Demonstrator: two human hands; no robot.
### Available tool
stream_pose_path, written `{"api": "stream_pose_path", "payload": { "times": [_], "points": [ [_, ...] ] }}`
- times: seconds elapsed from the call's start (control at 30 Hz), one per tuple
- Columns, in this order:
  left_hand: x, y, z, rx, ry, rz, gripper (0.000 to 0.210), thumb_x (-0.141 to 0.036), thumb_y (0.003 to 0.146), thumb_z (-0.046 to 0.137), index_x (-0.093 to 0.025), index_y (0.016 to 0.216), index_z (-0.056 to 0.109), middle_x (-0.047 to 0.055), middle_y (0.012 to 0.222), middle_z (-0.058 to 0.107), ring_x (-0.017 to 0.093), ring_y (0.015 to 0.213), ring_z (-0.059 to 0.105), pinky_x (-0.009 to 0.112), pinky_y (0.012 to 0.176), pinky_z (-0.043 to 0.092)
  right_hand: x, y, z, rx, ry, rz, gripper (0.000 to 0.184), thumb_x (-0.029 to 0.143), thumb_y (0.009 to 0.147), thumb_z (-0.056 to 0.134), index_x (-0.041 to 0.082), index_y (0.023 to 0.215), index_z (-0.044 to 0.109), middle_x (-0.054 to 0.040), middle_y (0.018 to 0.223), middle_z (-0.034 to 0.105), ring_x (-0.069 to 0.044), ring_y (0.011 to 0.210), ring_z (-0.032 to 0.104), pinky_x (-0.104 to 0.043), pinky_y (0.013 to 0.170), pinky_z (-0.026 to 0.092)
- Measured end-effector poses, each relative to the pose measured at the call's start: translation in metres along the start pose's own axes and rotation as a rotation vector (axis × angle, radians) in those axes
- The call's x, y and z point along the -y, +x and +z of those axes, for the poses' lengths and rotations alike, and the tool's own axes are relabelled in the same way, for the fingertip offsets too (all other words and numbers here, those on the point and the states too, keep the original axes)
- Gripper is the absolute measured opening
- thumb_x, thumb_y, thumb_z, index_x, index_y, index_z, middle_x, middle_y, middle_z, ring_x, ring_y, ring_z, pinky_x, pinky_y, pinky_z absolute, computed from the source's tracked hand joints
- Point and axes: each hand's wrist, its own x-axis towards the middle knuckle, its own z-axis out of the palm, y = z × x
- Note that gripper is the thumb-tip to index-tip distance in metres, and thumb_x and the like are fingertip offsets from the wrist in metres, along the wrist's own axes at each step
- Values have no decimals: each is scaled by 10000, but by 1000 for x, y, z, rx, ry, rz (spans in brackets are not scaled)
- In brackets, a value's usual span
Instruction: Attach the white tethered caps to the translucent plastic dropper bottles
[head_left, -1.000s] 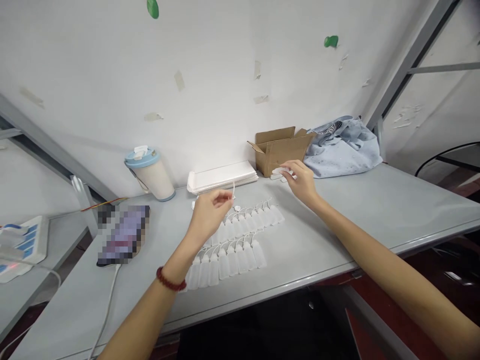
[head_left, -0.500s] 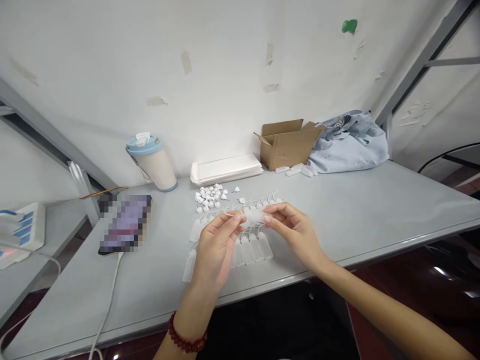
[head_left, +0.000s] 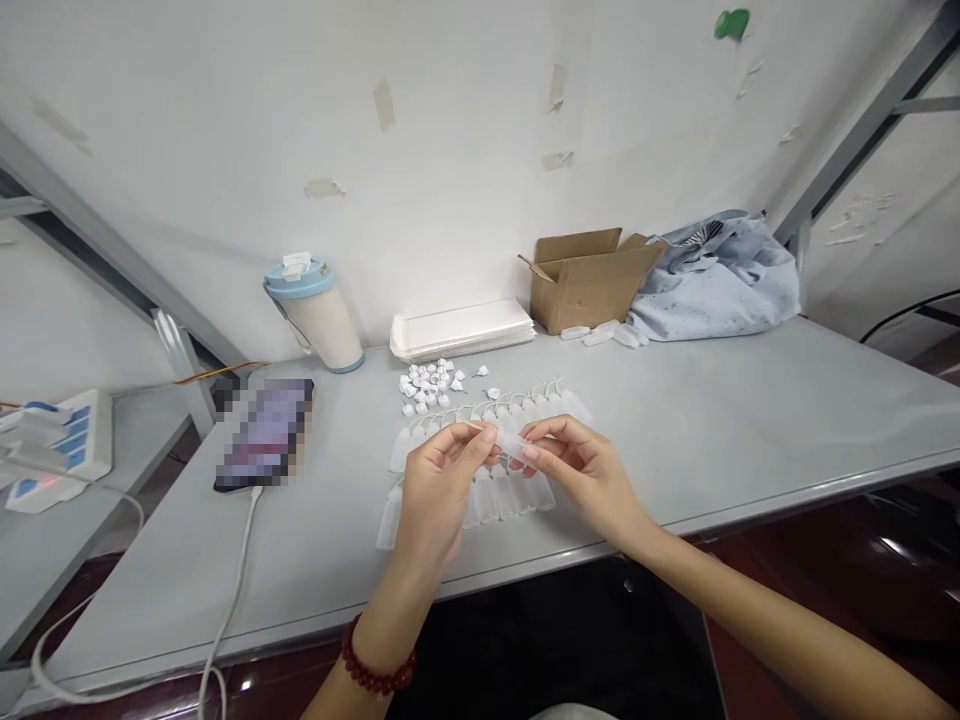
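Above the table, my left hand [head_left: 450, 470] and my right hand [head_left: 581, 470] hold one small frosted plastic tube [head_left: 511, 442] between them. My left thumb and fingers pinch its left end, where a thin white loop is partly hidden. At the other end, my right thumb and fingertips are closed on it. Behind and below the hands lie two rows of similar frosted tubes [head_left: 574, 404] with thin white loops at their tops; my left hand covers part of them. A heap of small white caps [head_left: 429, 385], some with thin stems, lies just beyond the rows.
At the back stand a stack of white cards or boxes [head_left: 465, 330], an open cardboard box [head_left: 592, 285], loose frosted tubes [head_left: 600, 335] and a light blue cloth bag [head_left: 716, 285]. On the left are a tumbler [head_left: 319, 320], a phone [head_left: 266, 430] on its cable and a power strip [head_left: 64, 450].
The frosted tube has tilted, its right end now lower. Both hands keep their pinch on it. The whole view has shifted slightly.
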Motion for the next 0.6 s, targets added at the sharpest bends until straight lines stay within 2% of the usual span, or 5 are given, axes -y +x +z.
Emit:
{"api": "stream_pose_path", "payload": {
  "times": [0.2,0.3,0.43,0.6],
  "points": [
    [1,-5,-2,16,59,9,119,-288,735,730,-190,801,731,19,879,683,113,702,577,243,706,489,2,-7,4,89,-34,-12,226,287,782,698,212,924,539,-3,756,661,-153,655,668,-301,614,555],
    [-2,-9,-2,23,99,6,138,-290,731,738,-203,837,735,22,931,700,119,719,598,247,722,499,0,-9,3,59,-188,-120,243,267,781,698,223,965,545,-15,835,646,-160,716,671,-295,629,561],
    [-5,-12,0,52,153,20,144,-303,741,732,-210,852,734,24,936,707,162,847,630,253,767,500,-1,-10,3,21,-358,-305,248,219,801,677,246,1003,536,-26,917,636,-141,726,658,-257,616,566],
    [-5,-12,-1,100,204,10,142,-316,765,708,-223,870,732,25,984,698,191,915,624,273,801,487,1,-11,3,1,-377,-317,262,248,784,701,255,990,540,-18,902,634,-131,678,641,-244,582,571]
  ]
}}
